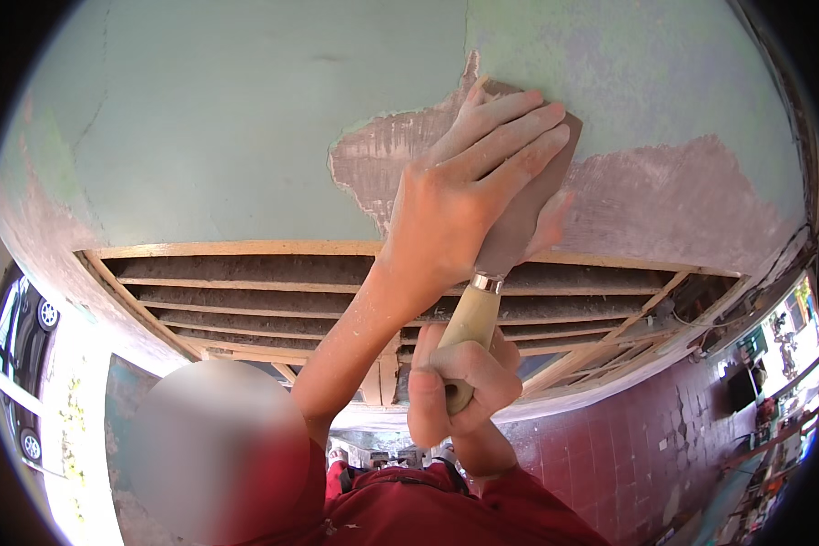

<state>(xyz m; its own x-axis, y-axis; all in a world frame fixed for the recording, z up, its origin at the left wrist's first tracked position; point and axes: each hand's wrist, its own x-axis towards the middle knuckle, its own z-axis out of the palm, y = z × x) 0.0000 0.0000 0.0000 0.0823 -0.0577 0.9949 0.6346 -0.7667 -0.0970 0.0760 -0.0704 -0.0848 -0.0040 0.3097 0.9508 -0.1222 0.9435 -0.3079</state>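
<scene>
A wide-bladed scraper (520, 217) with a grey metal blade and a pale wooden handle is tilted up against a green-painted wall (246, 118). My right hand (464, 387) is closed round the handle near its butt end. Higher up, my left hand (469, 196) grips the blade, its long fingers laid across the face and a fingertip showing past the right edge. Pale dust coats both hands. Beside the blade, the paint is gone from a rough grey-brown patch (382, 155); the blade's far edge is partly hidden by my fingers.
Below the wall patch runs a wooden louvred vent frame (246, 247) with dark slats. A larger bare patch (673, 196) lies to the right. Far below are a red tiled floor (601, 437) and, at left, a parked dark car (27, 346). Cluttered items (778, 364) stand at right.
</scene>
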